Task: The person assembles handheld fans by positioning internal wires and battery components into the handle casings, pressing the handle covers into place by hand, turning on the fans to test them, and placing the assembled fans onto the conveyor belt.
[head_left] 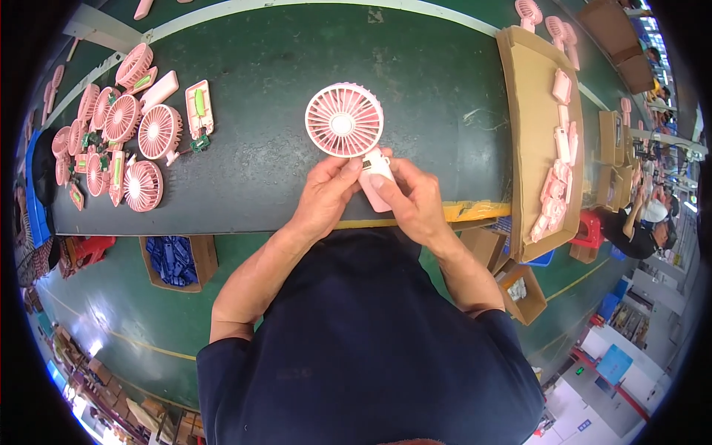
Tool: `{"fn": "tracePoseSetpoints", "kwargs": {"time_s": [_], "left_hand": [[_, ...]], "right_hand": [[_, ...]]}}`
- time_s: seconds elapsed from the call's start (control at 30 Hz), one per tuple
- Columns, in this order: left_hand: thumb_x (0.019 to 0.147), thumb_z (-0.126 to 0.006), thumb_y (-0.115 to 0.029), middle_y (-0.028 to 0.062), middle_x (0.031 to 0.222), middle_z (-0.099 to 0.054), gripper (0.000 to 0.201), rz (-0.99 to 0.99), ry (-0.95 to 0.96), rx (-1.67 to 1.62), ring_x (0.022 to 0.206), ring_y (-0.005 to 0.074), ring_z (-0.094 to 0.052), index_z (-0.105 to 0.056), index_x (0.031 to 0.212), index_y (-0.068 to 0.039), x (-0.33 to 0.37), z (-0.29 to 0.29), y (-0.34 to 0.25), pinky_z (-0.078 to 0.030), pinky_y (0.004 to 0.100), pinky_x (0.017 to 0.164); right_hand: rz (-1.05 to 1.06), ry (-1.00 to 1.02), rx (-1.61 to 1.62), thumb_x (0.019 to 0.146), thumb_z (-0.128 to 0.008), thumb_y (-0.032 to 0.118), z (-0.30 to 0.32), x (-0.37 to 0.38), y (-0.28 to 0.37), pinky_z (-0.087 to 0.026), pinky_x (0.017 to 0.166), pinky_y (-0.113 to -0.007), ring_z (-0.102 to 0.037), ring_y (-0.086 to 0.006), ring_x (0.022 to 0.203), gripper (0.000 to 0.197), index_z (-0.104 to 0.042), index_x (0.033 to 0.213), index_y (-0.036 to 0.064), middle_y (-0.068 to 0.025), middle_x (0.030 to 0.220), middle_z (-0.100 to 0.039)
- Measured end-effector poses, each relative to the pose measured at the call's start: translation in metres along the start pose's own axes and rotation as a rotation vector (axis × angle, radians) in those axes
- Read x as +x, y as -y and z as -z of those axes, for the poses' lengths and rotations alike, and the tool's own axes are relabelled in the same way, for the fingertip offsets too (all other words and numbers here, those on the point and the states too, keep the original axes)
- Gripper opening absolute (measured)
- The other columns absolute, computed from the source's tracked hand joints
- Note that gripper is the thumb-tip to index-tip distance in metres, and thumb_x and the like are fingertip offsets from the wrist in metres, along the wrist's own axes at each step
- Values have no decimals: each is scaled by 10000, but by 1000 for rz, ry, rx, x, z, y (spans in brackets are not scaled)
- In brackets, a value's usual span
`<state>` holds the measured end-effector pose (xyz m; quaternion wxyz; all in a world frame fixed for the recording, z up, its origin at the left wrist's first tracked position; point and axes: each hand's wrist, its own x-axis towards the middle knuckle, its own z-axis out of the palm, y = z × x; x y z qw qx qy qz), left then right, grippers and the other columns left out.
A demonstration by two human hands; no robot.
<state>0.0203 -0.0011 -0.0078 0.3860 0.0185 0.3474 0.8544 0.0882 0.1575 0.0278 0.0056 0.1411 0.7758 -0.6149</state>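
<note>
A pink handheld fan is held over the near edge of the dark work surface, its round grille pointing away from me. My left hand pinches it where the head meets the handle. On the other side, my right hand wraps round the pale pink handle, the thumb lying across its front. A small dark slot shows near the top of the handle. The fingertips behind the fan are partly hidden.
Several pink fan heads with green circuit boards lie heaped at the left, beside an opened handle shell. A cardboard tray holding pink handle parts stands at the right. Below the bench sits a box of blue pieces.
</note>
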Motion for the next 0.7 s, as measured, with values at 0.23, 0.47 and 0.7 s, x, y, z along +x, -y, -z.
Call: {"fn": "tracePoseSetpoints", "kwargs": {"time_s": [0.23,0.47,0.7], "left_hand": [[1072,-572,-170,93,1250,-676,315,25,-31,65,1156,151,-627,-636,1297,41,0,10,12,-495,323,1023],[1073,-553,-164,112,1327,-644,334,43,-28,25,1201,179,-616,-614,1328,43,2,11,11,-490,357,1051],[1054,-605,-164,95,1239,-686,320,78,-34,-25,1155,150,-637,-634,1303,35,3,7,7,-501,315,1029]], "right_hand": [[210,-47,-289,965,-678,131,-2,8,-1,-515,651,-279,-652,-102,717,274,-656,1171,-50,-86,804,-718],[169,48,-142,954,-682,125,7,10,-13,-529,658,-286,-679,-117,727,340,-641,1246,-45,-97,832,-735],[93,46,-127,941,-714,168,6,10,-15,-547,670,-269,-695,-118,749,386,-645,1265,-32,-86,871,-750]]}}
